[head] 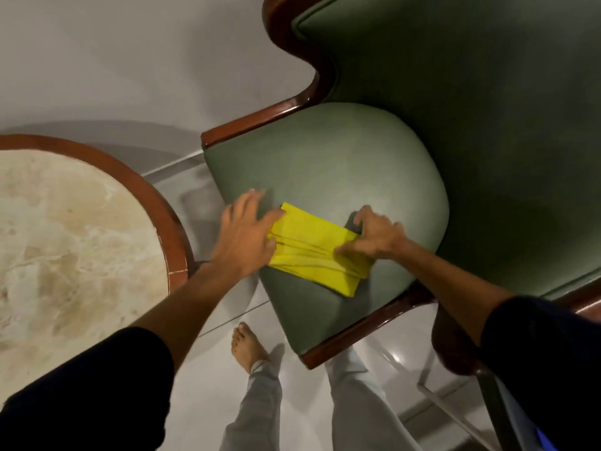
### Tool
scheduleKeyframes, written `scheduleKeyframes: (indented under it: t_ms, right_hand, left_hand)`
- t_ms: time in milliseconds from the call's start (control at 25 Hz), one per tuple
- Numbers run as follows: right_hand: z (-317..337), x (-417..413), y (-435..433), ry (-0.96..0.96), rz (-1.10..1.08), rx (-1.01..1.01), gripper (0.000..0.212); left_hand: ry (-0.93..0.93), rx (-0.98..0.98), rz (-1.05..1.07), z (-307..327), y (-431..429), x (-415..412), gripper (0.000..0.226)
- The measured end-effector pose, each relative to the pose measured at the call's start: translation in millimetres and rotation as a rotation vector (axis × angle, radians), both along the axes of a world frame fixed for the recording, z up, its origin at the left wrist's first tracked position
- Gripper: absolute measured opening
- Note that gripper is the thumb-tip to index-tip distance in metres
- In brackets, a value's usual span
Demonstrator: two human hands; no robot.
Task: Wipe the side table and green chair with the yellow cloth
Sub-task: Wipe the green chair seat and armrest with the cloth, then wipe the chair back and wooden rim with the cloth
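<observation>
A folded yellow cloth lies on the front part of the green chair's seat. My left hand rests on the cloth's left end, fingers spread and thumb pressing the fabric. My right hand pinches the cloth's right end, and creases run between the two hands. The chair has a dark wooden frame and a green padded back. The round side table, with a pale marbled top and a brown wooden rim, stands at the left, close beside the chair.
White wall behind the table and chair. Pale glossy floor tiles show between table and chair. My bare foot and light trouser legs stand at the chair's front edge. A dark chair arm curves at the lower right.
</observation>
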State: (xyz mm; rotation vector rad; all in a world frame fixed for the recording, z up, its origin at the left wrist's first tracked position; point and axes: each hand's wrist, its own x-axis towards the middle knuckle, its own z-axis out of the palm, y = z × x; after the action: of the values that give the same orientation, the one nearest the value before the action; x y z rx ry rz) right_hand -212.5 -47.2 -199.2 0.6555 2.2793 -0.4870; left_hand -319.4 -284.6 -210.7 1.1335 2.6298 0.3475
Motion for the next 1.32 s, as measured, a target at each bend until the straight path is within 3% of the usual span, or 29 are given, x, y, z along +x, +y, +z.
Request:
scheduleKeyframes:
  t_ms: [120,240,400,520,640,720,800,960,1040,1160,1320]
  right_hand:
    - [8.9,2.9,-7.0,-0.033,0.051,-0.237,0.033]
    - [52.6,0.3,25.2,0.206,-0.139,-0.291,0.018]
    - [146.0,32.8,106.2,0.622,-0.582,-0.27,0.035]
    - [219.8,70.2,169.8,0.907,-0.713,0.003,0.042]
    - [286.2,89.1,235.8,1.049,-0.685,0.389,0.032]
    - [300.1,91.1,272.2,1.02,-0.67,0.626,0.033]
    - [278.8,88.0,290.9,0.835,-0.622,0.79,0.045]
    - [215.0,87.3,272.4,0.589,-0.6,0.645,0.083]
    - [201.7,92.4,272.8,0.539,-0.595,0.671,0.09]
    - [205.8,77.2,294.0,0.563,-0.575,0.696,0.079]
    - [204.3,2.8,342.5,0.65,-0.247,0.748,0.069]
  left_hand:
    - [-0.066,-0.163,-0.192,15.4,48.8,5.9,0.078]
    - [-0.264,-0.33,-0.254,26.5,86.2,6.6,0.073]
    - [-1.006,0.069,-0.046,81.4,163.0,16.4,0.045]
    - [-1.35,0.214,-0.036,141.1,252.8,42.6,0.026]
    - [-1.437,0.431,0.027,192.3,342.2,75.0,0.021]
    - [-1.347,0.548,0.101,211.9,387.4,94.2,0.036]
    - [-0.978,0.521,0.065,212.8,412.2,103.9,0.058]
    - [-0.063,0.467,-0.094,197.6,405.5,46.3,0.06]
    - [0.186,0.322,-0.132,185.2,395.4,-12.2,0.066]
    - [0.317,0.082,-0.083,168.1,376.2,-97.2,0.083]
    - [0.251,-0.038,0.023,150.7,352.0,-150.7,0.109]
